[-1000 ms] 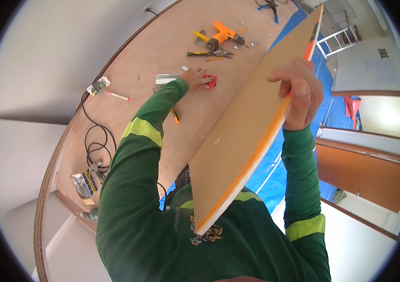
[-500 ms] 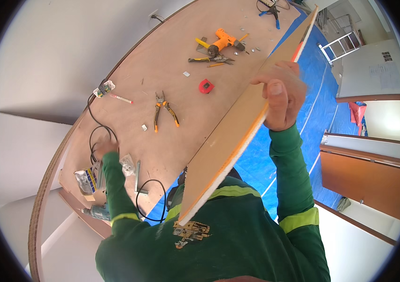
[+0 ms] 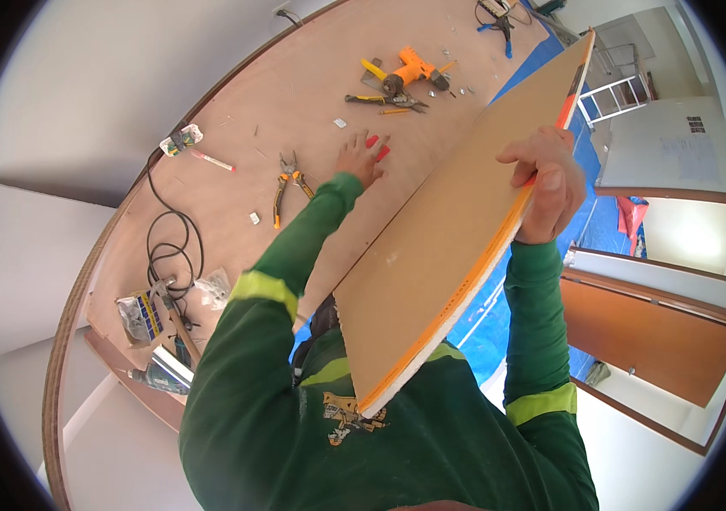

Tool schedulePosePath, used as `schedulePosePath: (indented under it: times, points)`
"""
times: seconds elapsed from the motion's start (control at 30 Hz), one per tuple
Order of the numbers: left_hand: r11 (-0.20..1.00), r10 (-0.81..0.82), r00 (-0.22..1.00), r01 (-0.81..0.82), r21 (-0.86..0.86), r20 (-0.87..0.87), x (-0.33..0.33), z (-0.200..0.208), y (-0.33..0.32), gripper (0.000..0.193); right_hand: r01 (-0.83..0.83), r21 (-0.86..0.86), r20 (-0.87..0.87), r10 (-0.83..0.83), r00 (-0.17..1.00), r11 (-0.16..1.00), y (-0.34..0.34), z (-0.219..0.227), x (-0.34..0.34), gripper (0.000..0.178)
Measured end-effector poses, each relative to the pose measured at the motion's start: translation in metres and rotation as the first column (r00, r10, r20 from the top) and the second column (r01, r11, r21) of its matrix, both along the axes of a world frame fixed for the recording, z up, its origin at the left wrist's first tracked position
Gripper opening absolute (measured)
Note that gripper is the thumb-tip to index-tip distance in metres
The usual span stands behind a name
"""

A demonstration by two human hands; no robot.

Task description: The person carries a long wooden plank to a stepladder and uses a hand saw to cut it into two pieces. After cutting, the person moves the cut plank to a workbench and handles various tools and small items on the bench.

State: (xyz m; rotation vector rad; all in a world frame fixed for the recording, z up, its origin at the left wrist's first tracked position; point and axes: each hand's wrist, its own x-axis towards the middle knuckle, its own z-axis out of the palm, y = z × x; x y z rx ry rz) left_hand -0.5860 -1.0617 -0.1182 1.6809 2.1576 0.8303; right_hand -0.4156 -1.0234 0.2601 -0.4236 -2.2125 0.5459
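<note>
My right hand grips the far long edge of a sheet of plasterboard, brown-faced with a white core and an orange-taped edge. The sheet stands tilted on the table, its lower corner close to my chest. Over a red tape measure reaches my left hand, fingers spread; the tape measure is partly hidden by it. Left of that hand lie orange-and-black pliers. Beyond it are an orange cordless drill, snips and a pencil.
On the brown-topped table, a hammer, a small box, a plastic bag and a teal power tool lie at the near left. A black cable coils beside them. Blue sheeting covers the floor.
My left hand has moved from the cable at the left across to the tape measure. The plasterboard has tilted, showing more of its brown face, with my right hand still on it.
</note>
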Motion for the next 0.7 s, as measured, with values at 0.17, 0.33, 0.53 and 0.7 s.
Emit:
schedulePosePath:
  times: [0.17,0.33,0.53,0.7]
  points:
    - [0.983,-0.055,0.998,0.058,-0.174,0.019,-0.015,-0.037,0.031,0.069,-0.007,0.007,0.031,0.007,0.999,1.000,0.002,0.007,0.015,0.065]
    - [0.990,0.119,0.992,-0.115,-0.082,0.038,-0.033,-0.013,-0.053,0.064,0.032,0.018,0.007,-0.032,0.999,0.999,-0.003,0.009,0.056,0.071]
    - [0.920,0.391,0.909,-0.391,-0.032,0.141,-0.039,0.026,-0.232,0.059,0.096,0.007,0.051,-0.096,0.994,0.995,-0.016,0.019,0.118,0.074]
    - [0.753,0.583,0.796,-0.605,-0.258,-0.161,-0.026,0.010,-0.386,0.062,0.074,0.009,0.053,-0.075,0.996,0.997,-0.017,0.023,0.161,0.082]
